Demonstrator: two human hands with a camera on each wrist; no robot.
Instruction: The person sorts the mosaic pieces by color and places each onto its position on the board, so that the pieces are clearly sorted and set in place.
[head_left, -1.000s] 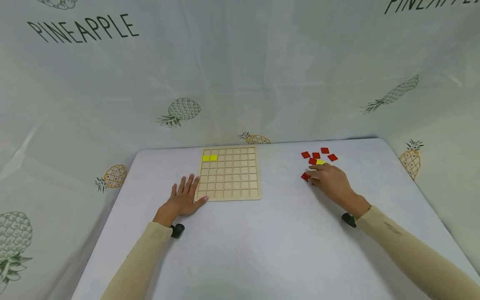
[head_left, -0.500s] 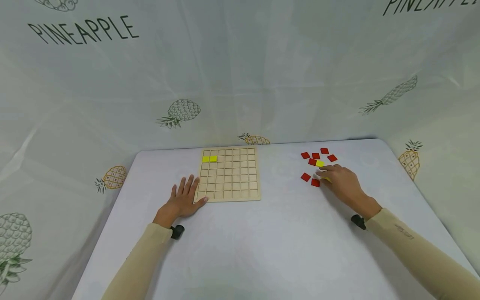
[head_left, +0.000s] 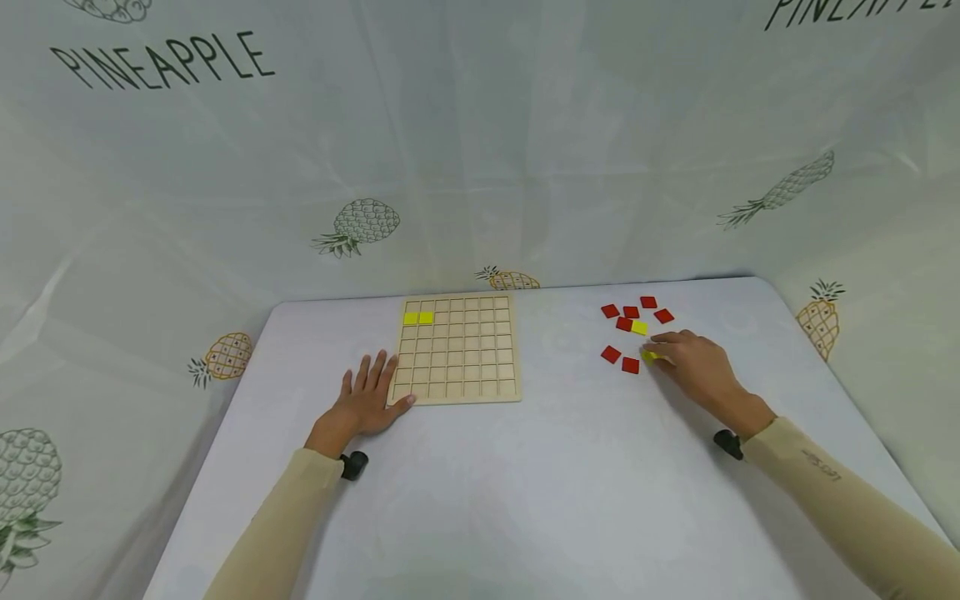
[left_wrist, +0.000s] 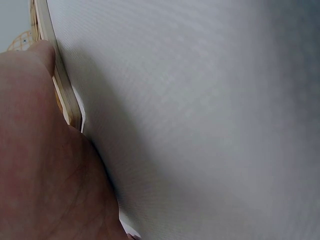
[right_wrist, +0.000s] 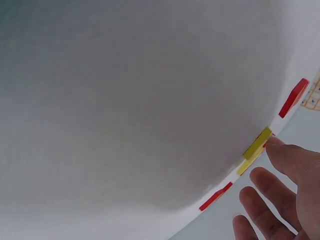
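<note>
left hand [head_left: 362,407] spread flat against a square, gridded wooden board [head_left: 457,350], right hand [head_left: 696,367] loosely parted over a thin yellow tile [head_left: 649,356], smooth white table [head_left: 480,500], flat red squares [head_left: 631,366] nearby

The right hand [right_wrist: 307,187] has its thumb tip at the edge of a yellow tile [right_wrist: 257,144] on the white tabletop [right_wrist: 150,125]. A second yellow tile [right_wrist: 248,164] lies just beyond, between a red tile [right_wrist: 294,97] left and another red tile [right_wrist: 216,196] right.

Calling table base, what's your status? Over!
Left hand spread, touching corner of grid board. Right hand at yellow tile, fingers apart. Two red tiles between that tile and board.
</note>
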